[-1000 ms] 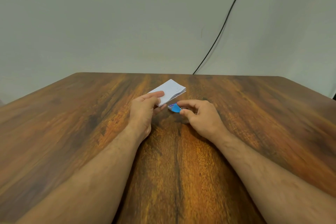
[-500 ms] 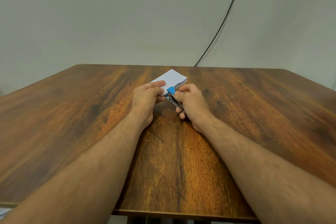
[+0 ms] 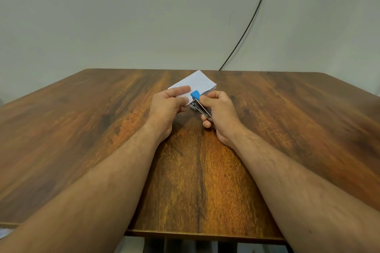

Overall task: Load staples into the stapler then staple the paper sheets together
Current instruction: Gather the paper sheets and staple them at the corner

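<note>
Wood grain of the table [image 3: 102, 139] fills most of what I see, running away from me to a pale wall [image 3: 123, 16], where a black cable [image 3: 253, 16] slants down behind the far edge. Both my bare forearms reach in over the near edge and meet past the middle of the tabletop. My left hand [image 3: 166, 107] pinches the paper sheets [image 3: 197, 83] at their near corner, thumb on top and fingers curled beneath, the small white stack angled away toward the wall. My right hand [image 3: 221, 112] grips the stapler [image 3: 198, 101], fingers curled round its metal body, its blue tip lying over the near edge of the sheets, just beside my left thumb.
</note>
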`<state>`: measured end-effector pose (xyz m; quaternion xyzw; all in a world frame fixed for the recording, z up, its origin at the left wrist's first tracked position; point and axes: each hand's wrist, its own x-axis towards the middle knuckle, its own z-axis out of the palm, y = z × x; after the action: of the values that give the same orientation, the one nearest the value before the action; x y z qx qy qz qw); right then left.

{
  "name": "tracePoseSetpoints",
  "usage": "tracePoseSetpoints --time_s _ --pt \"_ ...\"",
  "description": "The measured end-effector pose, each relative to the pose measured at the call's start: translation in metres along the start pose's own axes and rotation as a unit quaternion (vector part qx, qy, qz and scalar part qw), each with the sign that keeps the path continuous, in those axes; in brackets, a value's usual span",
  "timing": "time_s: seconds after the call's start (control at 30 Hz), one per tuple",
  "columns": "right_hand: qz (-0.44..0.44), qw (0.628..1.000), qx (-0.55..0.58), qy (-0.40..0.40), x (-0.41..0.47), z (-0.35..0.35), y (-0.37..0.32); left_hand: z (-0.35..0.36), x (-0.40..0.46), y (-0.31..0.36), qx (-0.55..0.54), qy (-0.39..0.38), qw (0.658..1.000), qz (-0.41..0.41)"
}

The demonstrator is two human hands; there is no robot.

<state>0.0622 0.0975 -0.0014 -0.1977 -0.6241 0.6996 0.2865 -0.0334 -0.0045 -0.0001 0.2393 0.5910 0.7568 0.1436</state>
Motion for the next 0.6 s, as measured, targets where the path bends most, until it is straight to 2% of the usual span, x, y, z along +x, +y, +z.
tracePoseSetpoints --time_s 0.2,0.47,0.6 --pt "0.017 0.998 0.055 0.001 -0.0004 -0.0041 -0.0034 0.0013 0.0019 -0.0019 -0.012 -0.006 1.000 0.000" --pt "0.031 0.997 0.070 0.003 0.0030 -0.0049 -0.0024 0.0003 0.0005 -0.0009 0.006 -0.003 1.000 -0.005" --pt "0.059 0.993 0.098 -0.024 0.0042 -0.0100 -0.0034 -0.0008 0.0039 -0.0051 0.017 -0.015 1.000 0.000"
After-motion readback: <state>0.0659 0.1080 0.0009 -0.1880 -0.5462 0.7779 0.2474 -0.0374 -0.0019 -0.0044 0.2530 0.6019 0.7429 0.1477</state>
